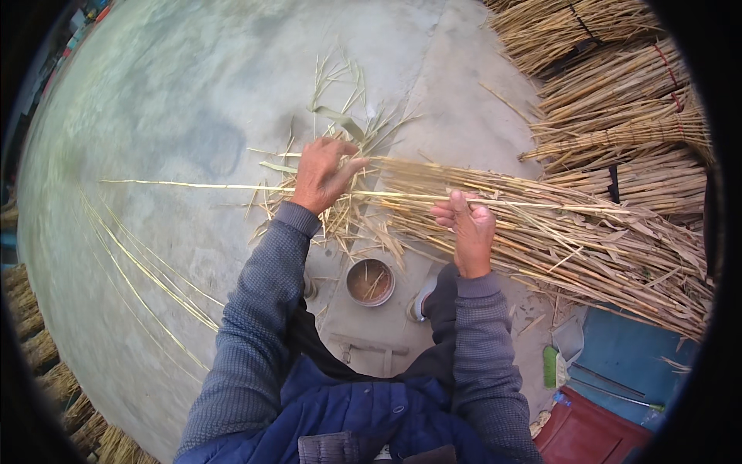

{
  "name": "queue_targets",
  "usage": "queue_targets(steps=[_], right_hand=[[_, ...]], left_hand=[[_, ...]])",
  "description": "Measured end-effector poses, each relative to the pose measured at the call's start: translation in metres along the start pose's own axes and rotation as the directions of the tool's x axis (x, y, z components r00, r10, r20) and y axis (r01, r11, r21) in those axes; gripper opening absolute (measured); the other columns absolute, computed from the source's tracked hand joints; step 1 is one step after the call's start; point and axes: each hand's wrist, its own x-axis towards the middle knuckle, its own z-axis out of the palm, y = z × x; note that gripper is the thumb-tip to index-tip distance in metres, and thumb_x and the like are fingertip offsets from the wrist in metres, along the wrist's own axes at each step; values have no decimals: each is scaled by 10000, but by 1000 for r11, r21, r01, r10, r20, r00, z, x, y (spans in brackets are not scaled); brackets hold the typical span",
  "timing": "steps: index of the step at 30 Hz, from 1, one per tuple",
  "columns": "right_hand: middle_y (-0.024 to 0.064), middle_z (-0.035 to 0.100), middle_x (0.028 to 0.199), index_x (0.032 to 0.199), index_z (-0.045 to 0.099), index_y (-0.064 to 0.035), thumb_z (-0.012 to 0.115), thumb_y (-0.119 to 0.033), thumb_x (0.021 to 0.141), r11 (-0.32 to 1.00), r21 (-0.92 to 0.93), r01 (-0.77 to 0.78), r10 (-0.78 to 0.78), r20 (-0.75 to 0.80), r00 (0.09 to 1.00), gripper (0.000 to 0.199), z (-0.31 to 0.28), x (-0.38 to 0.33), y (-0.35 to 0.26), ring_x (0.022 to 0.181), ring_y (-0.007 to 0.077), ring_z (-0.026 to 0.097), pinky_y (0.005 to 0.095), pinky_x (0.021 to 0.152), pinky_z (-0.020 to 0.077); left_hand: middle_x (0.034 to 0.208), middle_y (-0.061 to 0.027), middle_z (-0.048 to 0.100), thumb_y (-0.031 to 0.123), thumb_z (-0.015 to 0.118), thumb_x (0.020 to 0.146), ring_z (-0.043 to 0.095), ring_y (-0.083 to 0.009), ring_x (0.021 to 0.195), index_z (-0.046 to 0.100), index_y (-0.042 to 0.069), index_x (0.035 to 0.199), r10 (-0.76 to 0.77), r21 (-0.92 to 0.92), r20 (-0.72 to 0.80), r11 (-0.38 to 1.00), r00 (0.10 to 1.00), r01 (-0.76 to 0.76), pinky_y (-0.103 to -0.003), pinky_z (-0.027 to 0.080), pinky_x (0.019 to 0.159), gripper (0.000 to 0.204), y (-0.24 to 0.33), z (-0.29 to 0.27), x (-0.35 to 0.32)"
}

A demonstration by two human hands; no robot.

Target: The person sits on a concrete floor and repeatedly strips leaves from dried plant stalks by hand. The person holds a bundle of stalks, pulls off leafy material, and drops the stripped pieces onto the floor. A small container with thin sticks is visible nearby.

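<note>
My left hand [323, 175] grips the leafy ends of a loose pile of dry reeds [556, 240] that lies across the concrete floor in front of me. A single long thin reed stalk [185, 185] runs level from far left through that hand to my right hand [468, 226], which pinches it above the pile. Both forearms wear grey knitted sleeves. Dry leaves and husks stick out around the left hand.
A small round bowl [370, 281] stands on the floor between my feet. Stripped stalks [147, 271] lie fanned at left. Tied reed bundles [618, 100] are stacked at upper right. A blue mat [626, 363], a green brush [550, 366] and a red box [591, 433] sit lower right.
</note>
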Motion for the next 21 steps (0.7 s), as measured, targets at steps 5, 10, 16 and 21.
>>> queue_targets(steps=[5,10,16,21], right_hand=[[162,725,950,1156,595,30,690,-279,990,1000,28,4,-7,84,996,364,17,-1,4,812,209,733,279,709,588],[156,694,1070,1216,568,28,682,-155,985,988,145,60,-81,143,986,317,5,-3,-7,962,221,717,312,818,591],[145,699,1117,1204,586,-25,659,-146,993,958,267,101,-149,165,975,254,-4,0,-9,992,229,711,309,829,596],[119,717,1004,1123,604,-32,672,-190,994,984,140,113,-119,36,992,215,2,-1,-1,862,202,729,294,760,604]], left_hand=[[851,-91,704,259,784,847,654,-282,864,736,77,910,159,-290,186,952,970,-101,-392,496,806,199,42,23,-1],[783,-96,706,260,786,842,673,-241,733,734,32,843,-38,-416,376,886,926,206,-350,519,683,234,16,6,1],[805,-59,721,284,790,856,668,-163,762,741,28,887,-216,-417,625,720,750,554,-316,525,712,262,-18,-30,2],[878,-65,729,312,827,818,674,-207,871,735,41,909,-170,-388,533,821,829,418,-357,517,794,301,24,-9,-3]])
